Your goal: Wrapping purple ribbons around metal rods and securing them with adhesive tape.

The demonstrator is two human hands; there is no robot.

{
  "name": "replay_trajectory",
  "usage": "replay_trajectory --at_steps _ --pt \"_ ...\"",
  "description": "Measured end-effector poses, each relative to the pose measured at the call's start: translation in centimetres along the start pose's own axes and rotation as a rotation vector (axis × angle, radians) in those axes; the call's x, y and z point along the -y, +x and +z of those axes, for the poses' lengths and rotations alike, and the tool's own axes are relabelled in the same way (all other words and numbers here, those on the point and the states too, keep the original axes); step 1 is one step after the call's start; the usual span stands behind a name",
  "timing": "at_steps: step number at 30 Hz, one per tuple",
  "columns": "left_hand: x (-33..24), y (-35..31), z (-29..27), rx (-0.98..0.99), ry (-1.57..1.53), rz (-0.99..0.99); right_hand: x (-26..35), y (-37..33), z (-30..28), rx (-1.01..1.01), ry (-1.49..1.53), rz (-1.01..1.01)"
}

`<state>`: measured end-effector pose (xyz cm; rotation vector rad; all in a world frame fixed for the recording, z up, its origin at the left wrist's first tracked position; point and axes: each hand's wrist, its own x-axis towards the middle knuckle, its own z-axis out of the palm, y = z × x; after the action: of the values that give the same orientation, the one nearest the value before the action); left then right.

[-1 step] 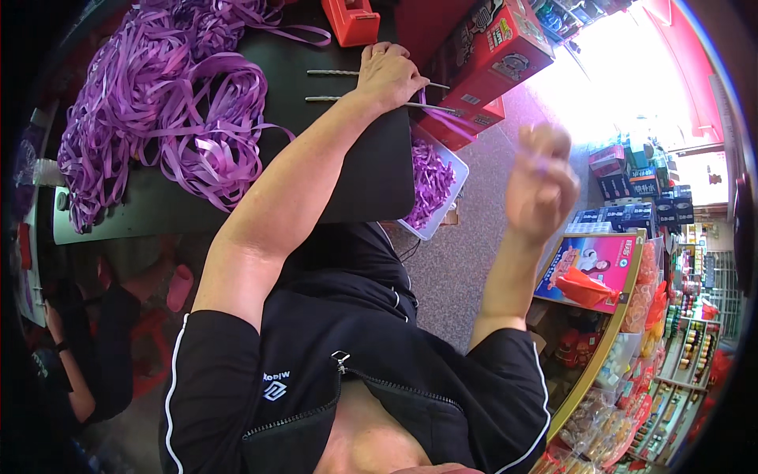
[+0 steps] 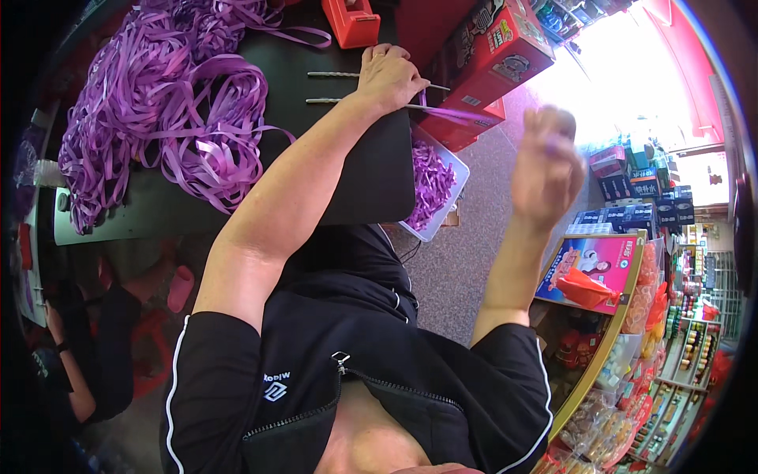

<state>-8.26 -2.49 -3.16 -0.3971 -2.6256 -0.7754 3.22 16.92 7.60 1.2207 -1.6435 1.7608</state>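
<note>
My left hand (image 2: pixel 388 79) presses down at the table's right edge, its fingers curled over two thin metal rods. The upper rod (image 2: pixel 332 74) has a spiral surface; the lower rod (image 2: pixel 322 101) runs beneath my wrist. Both stick out past the table edge. A narrow purple ribbon (image 2: pixel 458 114) stretches from beside my left hand toward my right hand (image 2: pixel 546 162). That hand is raised over the floor, fingers bent together with purple between them, though smeared by motion. A large tangled heap of purple ribbon (image 2: pixel 170 103) covers the table's left side.
The dark table (image 2: pixel 347 189) has a red tape dispenser (image 2: pixel 352 22) at the back. Below its right edge, a pale bin (image 2: pixel 456 189) holds cut ribbon. Red boxes (image 2: pixel 497 55) stand beyond. A goods counter (image 2: pixel 604 347) is at right; another person's arm (image 2: pixel 75 379) shows at left.
My right hand has shifted slightly up and to the right, with the ribbon stretched along. My left hand stays over the rods.
</note>
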Motion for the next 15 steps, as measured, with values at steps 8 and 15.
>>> replay_trajectory --at_steps 8,15 --pt "0.1 0.3 0.5 0.007 0.010 -0.002 -12.6 13.1 -1.9 -0.120 0.182 0.183" --pt "0.0 -0.1 -0.8 0.077 -0.013 -0.008 -27.5 13.4 -5.2 0.008 0.169 0.543"
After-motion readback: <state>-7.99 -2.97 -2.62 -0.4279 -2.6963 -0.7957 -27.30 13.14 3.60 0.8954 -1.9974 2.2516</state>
